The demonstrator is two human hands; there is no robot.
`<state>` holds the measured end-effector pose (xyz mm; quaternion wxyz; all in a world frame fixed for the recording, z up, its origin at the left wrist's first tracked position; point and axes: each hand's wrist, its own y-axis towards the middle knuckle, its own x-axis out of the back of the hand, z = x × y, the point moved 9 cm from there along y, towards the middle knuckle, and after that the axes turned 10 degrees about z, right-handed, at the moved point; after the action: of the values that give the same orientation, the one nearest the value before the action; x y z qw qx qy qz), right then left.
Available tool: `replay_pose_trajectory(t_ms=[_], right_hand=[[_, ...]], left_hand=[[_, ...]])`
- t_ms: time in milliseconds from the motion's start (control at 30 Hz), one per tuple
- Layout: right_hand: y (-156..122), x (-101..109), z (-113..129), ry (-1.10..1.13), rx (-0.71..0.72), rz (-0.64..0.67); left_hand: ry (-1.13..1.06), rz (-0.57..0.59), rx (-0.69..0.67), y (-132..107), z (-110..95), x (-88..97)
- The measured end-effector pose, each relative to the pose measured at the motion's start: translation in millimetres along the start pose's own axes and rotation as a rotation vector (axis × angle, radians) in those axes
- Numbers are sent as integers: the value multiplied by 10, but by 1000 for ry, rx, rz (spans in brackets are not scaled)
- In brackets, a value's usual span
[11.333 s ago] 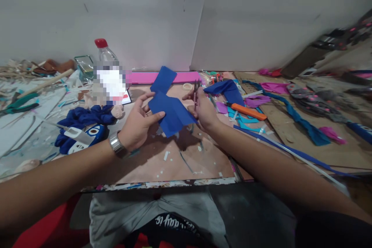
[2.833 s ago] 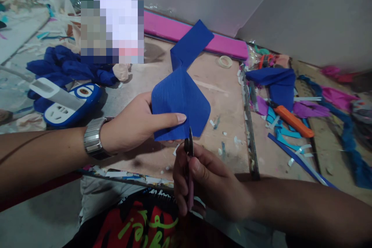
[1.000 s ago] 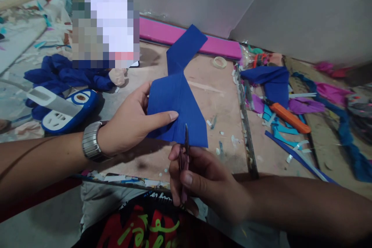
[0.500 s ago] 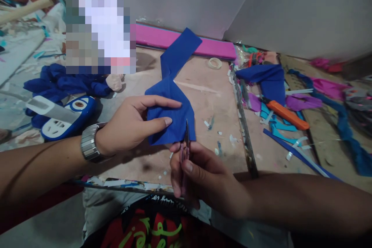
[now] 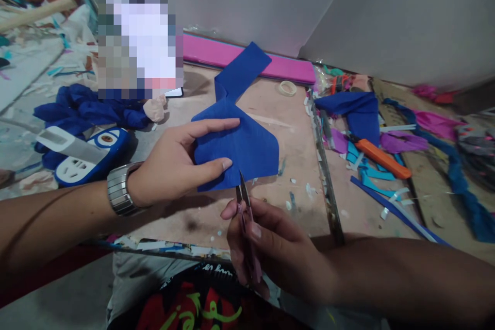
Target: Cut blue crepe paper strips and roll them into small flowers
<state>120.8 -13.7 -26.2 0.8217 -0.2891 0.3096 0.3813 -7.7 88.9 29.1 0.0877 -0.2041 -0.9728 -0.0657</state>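
My left hand (image 5: 176,165) pinches a folded piece of blue crepe paper (image 5: 247,139) by its left side, thumb below and fingers on top, holding it above the table. A strip of the same blue paper rises from it toward the wall. My right hand (image 5: 266,247) grips small pink thread snips (image 5: 244,206), blades pointing up at the paper's lower edge. A metal watch is on my left wrist.
A metal ruler (image 5: 324,165) lies right of the paper. Further right are an orange utility knife (image 5: 377,151), blue and purple paper scraps and strips. A tape roll (image 5: 287,87) and pink paper roll (image 5: 247,58) lie by the wall. A blue-white power strip (image 5: 87,154) sits left.
The blue paper has been turned and spread wider in my left hand. The snips have dropped slightly and now sit at its lower edge.
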Motion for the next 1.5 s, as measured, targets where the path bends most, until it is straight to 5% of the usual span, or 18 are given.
replay_pose_trajectory(t_ms=[833, 1500], right_hand=[[14, 41, -7, 41, -27, -15], [24, 14, -5, 75, -15, 3]], left_hand=[[-70, 103, 40, -55, 21, -119], [-61, 73, 13, -62, -1, -89]])
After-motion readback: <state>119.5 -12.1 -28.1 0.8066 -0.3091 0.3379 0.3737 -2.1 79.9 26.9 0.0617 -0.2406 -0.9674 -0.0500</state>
